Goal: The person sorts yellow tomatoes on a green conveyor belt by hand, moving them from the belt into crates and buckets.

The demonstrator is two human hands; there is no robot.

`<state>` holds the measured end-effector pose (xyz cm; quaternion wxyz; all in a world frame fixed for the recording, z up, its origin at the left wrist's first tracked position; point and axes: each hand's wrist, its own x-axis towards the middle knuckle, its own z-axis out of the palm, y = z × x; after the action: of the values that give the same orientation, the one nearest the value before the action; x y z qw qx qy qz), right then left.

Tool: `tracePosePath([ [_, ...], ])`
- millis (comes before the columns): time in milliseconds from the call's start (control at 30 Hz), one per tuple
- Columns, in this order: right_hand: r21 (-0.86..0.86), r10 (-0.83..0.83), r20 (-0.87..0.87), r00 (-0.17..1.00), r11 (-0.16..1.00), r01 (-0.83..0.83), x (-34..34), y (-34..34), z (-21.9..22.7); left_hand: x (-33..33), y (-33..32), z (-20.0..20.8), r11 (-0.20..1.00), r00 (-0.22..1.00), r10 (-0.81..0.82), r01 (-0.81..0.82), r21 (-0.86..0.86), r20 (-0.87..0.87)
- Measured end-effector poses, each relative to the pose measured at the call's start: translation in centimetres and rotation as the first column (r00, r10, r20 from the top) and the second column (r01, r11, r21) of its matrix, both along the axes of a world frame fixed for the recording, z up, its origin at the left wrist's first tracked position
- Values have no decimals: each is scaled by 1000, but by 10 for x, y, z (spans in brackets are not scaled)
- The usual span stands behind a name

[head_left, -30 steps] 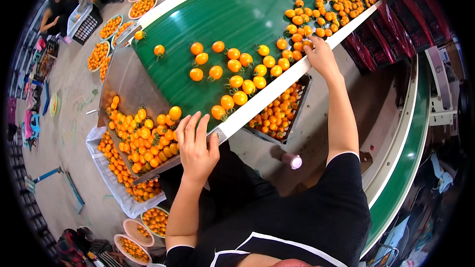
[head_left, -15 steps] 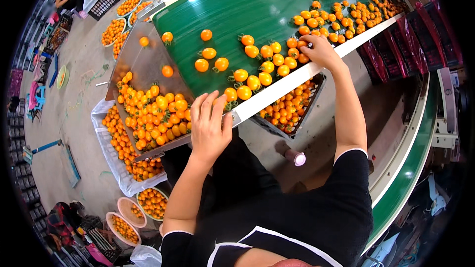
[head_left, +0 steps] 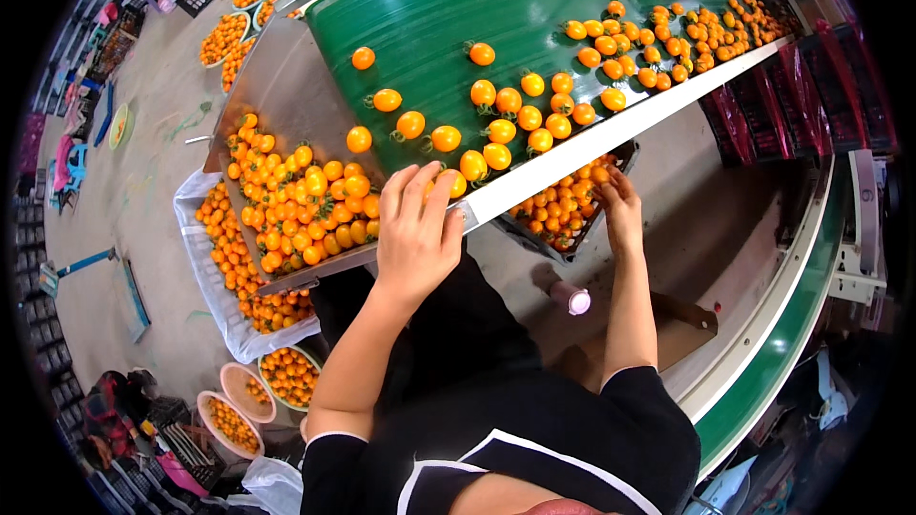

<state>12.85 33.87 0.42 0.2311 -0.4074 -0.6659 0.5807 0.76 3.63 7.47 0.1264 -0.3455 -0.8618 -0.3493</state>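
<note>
Orange cherry tomatoes (head_left: 498,131) are scattered over the green conveyor belt (head_left: 429,29), thickest toward its far right. My left hand (head_left: 417,234) rests at the near corner of the belt's end, fingers stretched over the white side rail (head_left: 544,164), beside a few tomatoes. Below the rail, my right hand (head_left: 620,213) reaches to the right side of a dark crate (head_left: 563,250) filled with tomatoes. Its fingers are curled around a cherry tomato (head_left: 600,175) there; the palm side is partly hidden.
A metal chute (head_left: 286,76) leads from the belt's end, piled with tomatoes, over a white-lined crate (head_left: 215,300). Tomato-filled basins (head_left: 229,424) stand on the floor at left. A pale-capped bottle (head_left: 578,301) stands under the belt. A second green belt (head_left: 763,372) curves at right.
My right hand has moved from the tomatoes on the belt down to the crate beneath. Tomatoes on the belt have shifted left, some dropping into the chute. My left hand stays at the corner.
</note>
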Motion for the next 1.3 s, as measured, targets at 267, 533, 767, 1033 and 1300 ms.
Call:
tracePosePath([
  [267, 791, 335, 259, 906, 465, -398, -71, -16, 79, 1, -7, 1, 998, 999, -28, 26, -59, -44],
  [533, 686, 410, 531, 742, 306, -660, -98, -73, 74, -3, -7, 1, 978, 987, -120, 136, -156, 108],
  [767, 715, 463, 579, 671, 107, -691, -108, -118, 104, -13, -37, -3, 989, 985, -87, 104, -105, 151],
  [1033, 475, 695, 604, 390, 79, -876, -185, -134, 118, -29, -51, -6, 999, 970, -31, 38, -22, 241],
  [1300, 18, 921, -2, 390, 390, -921, -163, -120, 130, -27, -74, -6, 997, 978, 65, -73, 37, 198],
])
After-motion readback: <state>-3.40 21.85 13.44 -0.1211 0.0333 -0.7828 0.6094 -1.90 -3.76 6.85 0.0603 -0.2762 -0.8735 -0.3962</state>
